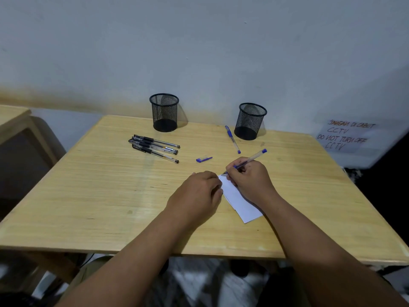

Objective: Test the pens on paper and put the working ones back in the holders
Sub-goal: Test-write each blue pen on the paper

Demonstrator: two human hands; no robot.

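Note:
My right hand (250,180) grips a blue pen (254,156) with its tip down at the top corner of a small white paper (240,201) on the wooden table (99,196). My left hand (199,191) rests on the paper's left edge with curled fingers. A loose blue cap (204,159) lies just beyond my hands. Another blue pen (232,139) lies near the right mesh holder (250,121). Several black pens (155,147) lie in a bunch in front of the left mesh holder (164,112). Both holders look empty.
The table stands against a white wall. A handwritten CCTV notice (347,136) hangs at the right. Part of another wooden table (13,116) shows at the far left.

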